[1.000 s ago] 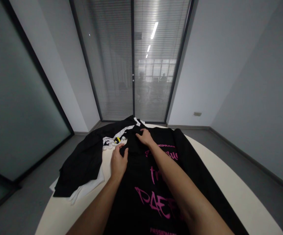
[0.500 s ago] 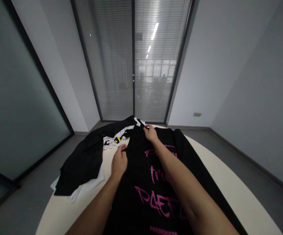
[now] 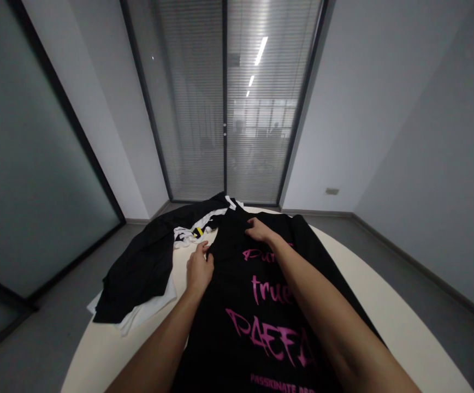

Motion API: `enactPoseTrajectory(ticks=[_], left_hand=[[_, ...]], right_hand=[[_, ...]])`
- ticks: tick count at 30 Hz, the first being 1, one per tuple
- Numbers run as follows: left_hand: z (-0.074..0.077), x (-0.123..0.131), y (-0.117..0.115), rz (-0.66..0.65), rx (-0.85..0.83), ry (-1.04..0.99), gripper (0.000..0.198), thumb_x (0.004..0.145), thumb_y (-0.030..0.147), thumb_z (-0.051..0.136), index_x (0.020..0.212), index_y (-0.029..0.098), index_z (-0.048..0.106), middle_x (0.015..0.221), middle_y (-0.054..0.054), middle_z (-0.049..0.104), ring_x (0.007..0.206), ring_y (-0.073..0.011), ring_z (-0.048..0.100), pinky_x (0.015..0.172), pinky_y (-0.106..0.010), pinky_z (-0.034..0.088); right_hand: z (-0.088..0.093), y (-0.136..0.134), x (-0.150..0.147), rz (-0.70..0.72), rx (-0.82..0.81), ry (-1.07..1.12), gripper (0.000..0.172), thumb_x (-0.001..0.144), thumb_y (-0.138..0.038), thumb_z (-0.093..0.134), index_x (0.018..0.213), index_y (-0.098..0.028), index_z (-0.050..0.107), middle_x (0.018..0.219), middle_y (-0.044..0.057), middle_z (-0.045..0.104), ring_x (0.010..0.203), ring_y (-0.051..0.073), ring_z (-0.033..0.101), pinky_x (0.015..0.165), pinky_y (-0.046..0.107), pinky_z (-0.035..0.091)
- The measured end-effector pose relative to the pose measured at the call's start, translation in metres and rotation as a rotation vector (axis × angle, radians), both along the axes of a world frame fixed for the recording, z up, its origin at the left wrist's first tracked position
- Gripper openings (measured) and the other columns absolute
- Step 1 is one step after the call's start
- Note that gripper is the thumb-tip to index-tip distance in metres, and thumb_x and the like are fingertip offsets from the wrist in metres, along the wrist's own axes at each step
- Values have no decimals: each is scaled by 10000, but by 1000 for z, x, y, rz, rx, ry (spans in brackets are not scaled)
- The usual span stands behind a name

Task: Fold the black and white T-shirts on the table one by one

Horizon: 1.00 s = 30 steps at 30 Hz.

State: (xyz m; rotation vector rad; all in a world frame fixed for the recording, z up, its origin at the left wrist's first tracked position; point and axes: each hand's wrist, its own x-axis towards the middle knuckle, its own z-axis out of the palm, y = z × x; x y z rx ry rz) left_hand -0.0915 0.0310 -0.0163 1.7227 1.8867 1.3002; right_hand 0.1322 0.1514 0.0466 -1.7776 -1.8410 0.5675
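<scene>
A black T-shirt (image 3: 237,305) with pink lettering lies flat on a round cream table (image 3: 401,327), its upper end away from me. My left hand (image 3: 199,268) rests on the shirt's left edge, with the fingers curled onto the fabric there. My right hand (image 3: 260,229) lies near the shirt's top, just above the pink print, fingers bent down on the cloth. Both forearms reach across the shirt from the bottom of the view.
A heap of black and white garments (image 3: 147,267) with a small yellow tag (image 3: 198,232) lies on the table's far left and hangs over its edge. Glass doors with blinds (image 3: 224,109) stand behind the table. A dark glass partition (image 3: 28,180) is at left.
My right hand pushed up to the shirt's top edge, then drew back a little toward me; the top of the shirt now lies flatter. My left hand slid slightly up along the left edge.
</scene>
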Motion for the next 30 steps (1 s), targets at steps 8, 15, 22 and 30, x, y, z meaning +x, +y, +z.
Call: enactPoseTrajectory(ticks=[8, 15, 22, 30], left_hand=[[10, -11, 2, 6, -48, 116, 192, 852, 218, 686, 1044, 200, 679, 1028, -67, 748, 972, -230, 693, 861, -340, 502], [17, -9, -4, 54, -105, 235, 132, 902, 333, 646, 977, 240, 703, 952, -34, 758, 924, -243, 687, 794, -323, 459], [16, -10, -3, 30, -87, 262, 140, 900, 318, 645, 998, 231, 694, 994, -39, 752, 949, -237, 675, 806, -315, 456], [14, -9, -4, -13, -84, 266, 256, 808, 150, 628, 1021, 262, 717, 1054, -34, 755, 1065, -276, 649, 913, -380, 466]], right_hand=[[8, -11, 8, -86, 115, 56, 429, 844, -257, 676, 1252, -165, 578, 1135, 72, 659, 986, 165, 634, 875, 271, 481], [10, -81, -35, 186, 271, -264, 356, 877, -564, 622, 802, -217, 651, 975, 64, 664, 964, 228, 594, 887, 343, 433], [6, -120, -59, 316, 275, -375, 183, 892, -289, 593, 1043, -225, 674, 1063, 73, 710, 1016, 237, 622, 870, 331, 417], [20, -116, -32, 425, 112, -356, 415, 964, -534, 482, 812, -234, 725, 915, 63, 731, 931, 229, 651, 844, 309, 445]])
